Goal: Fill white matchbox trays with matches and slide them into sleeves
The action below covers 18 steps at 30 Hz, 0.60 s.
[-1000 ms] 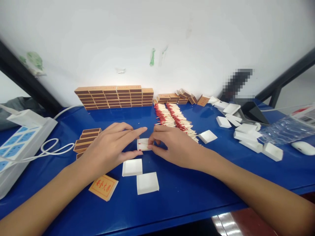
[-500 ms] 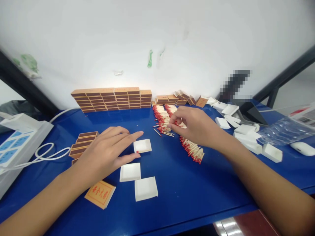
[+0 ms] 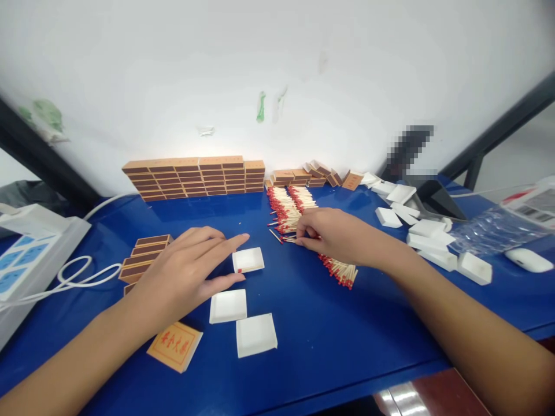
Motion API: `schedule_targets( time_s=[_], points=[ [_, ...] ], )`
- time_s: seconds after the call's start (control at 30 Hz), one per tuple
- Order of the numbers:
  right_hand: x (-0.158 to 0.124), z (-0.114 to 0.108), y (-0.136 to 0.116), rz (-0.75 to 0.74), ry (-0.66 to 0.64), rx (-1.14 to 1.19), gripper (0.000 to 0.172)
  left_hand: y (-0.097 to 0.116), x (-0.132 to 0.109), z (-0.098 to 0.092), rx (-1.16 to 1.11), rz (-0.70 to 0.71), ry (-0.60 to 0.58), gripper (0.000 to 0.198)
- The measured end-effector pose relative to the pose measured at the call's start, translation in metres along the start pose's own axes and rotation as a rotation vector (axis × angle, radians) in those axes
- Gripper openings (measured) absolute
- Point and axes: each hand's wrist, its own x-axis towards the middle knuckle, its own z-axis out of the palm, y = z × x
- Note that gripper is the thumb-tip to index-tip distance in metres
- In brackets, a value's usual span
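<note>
My left hand (image 3: 188, 263) is open, its thumb and forefinger apart at the left side of a small white matchbox tray (image 3: 251, 258). A red match head shows inside that tray near the thumb tip. Two more white trays, one (image 3: 228, 306) and another (image 3: 256, 336), lie nearer me. On the right, my right hand (image 3: 332, 234) reaches down to the matches (image 3: 284, 211), thumb and fingertips pinched on a match at the near end of the pile. Its fingers partly hide the match. More matches (image 3: 340, 270) lie under and beside this hand.
Stacked matchboxes (image 3: 195, 176) line the wall, with looser boxes (image 3: 299, 175) to their right. A flat matchbox sleeve (image 3: 176, 346) and several boxes (image 3: 145, 260) lie by my left arm. White trays (image 3: 429, 228) are heaped right, near a mouse (image 3: 529, 260). A power strip (image 3: 65, 248) stands left.
My right hand has lowered onto the near end of the match pile, its fingers closing there. My left hand stays beside the tray. The view has shifted slightly.
</note>
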Motion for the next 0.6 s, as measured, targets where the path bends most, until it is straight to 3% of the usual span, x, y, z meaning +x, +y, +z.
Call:
schedule_targets(
  time_s=[0.2, 0.43, 0.6],
  points=[
    [-0.004, -0.001, -0.004, -0.016, -0.049, 0.0, 0.014, 0.002, 0.002, -0.001, -0.006, 0.001, -0.006, 0.054],
    [-0.008, -0.008, -0.009, -0.023, -0.007, 0.068, 0.013, 0.003, 0.001, 0.0, -0.005, -0.012, -0.011, 0.055],
    [-0.008, -0.006, -0.013, -0.021, 0.002, -0.012, 0.013, 0.004, 0.002, 0.002, 0.003, 0.012, 0.009, 0.055]
  ],
)
